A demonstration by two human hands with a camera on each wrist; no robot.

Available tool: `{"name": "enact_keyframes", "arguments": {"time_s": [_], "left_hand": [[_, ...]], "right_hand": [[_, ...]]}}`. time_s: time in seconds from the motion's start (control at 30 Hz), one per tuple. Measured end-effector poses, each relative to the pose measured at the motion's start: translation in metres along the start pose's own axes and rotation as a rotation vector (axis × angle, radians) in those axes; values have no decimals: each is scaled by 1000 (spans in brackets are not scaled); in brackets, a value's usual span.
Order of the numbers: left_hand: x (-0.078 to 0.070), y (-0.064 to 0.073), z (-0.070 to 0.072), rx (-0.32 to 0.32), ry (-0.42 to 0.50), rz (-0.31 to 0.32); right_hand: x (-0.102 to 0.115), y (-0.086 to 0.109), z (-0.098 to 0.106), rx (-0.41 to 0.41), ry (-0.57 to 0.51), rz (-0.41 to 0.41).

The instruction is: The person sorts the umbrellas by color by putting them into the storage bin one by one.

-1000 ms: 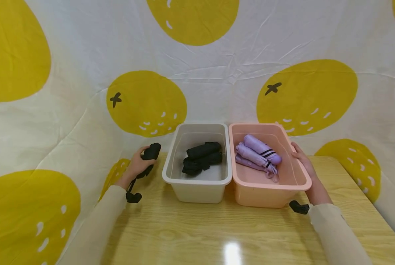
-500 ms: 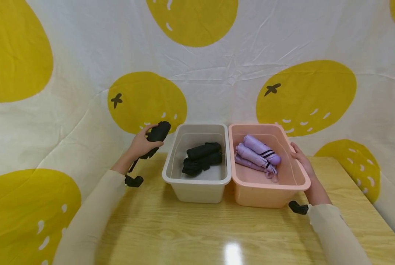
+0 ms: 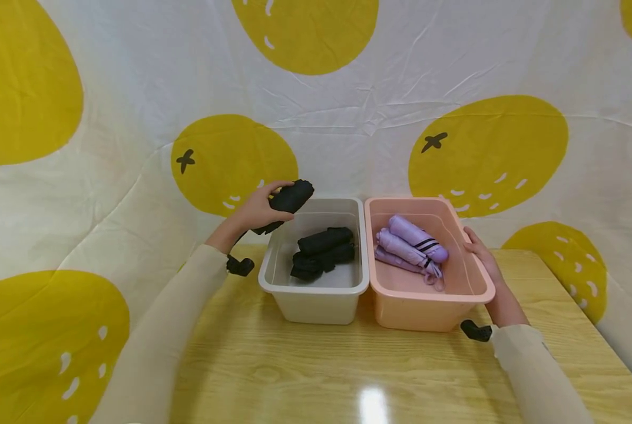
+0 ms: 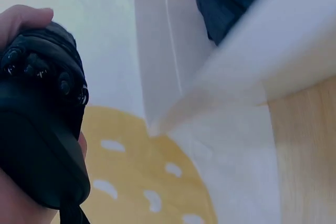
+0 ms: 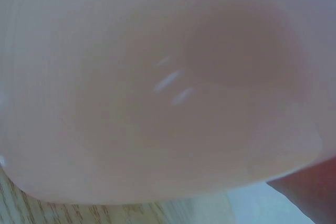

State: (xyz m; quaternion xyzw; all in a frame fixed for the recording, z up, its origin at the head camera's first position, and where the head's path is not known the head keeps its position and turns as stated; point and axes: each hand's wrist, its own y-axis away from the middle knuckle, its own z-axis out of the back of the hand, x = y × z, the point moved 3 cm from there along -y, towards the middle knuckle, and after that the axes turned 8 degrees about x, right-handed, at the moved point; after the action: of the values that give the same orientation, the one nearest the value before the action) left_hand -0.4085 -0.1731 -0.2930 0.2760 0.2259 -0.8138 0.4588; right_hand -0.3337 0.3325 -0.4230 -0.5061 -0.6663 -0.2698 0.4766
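Observation:
My left hand (image 3: 257, 211) holds a folded black umbrella (image 3: 293, 197) above the back left rim of the light grey bin (image 3: 310, 290). In the left wrist view, the umbrella's smooth dark handle (image 4: 42, 145) and glossy rib tips show, with a strap hanging below. Folded black umbrellas (image 3: 325, 240) lie piled inside the grey bin. My right hand (image 3: 484, 259) grips the right rim of the pink bin (image 3: 422, 299). Several folded lilac umbrellas (image 3: 413, 241) lie together in that bin, one with dark stripes. The pink bin's outer wall (image 5: 131, 129) fills most of the right wrist view.
Both bins stand side by side on a wooden table (image 3: 305, 365), close to a cloth backdrop (image 3: 347, 141) with large yellow fruit prints. The backdrop also lines the left and right sides. A black wrist device (image 3: 240, 266) sits below my left wrist.
My left hand has lifted the black umbrella from left of the grey bin and carried it up and right to the bin's rim. My right hand stays on the pink bin.

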Motion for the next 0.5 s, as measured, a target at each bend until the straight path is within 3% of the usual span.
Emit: {"name": "enact_keyframes", "arguments": {"time_s": [0.3,0.5], "left_hand": [[-28,-26,-22,134,58,-54],[-26,-49,-44,176,33,-65]], "right_hand": [[3,0,-7,-37,-4,-48],[4,-4,-4,-36,30,-45]]}}
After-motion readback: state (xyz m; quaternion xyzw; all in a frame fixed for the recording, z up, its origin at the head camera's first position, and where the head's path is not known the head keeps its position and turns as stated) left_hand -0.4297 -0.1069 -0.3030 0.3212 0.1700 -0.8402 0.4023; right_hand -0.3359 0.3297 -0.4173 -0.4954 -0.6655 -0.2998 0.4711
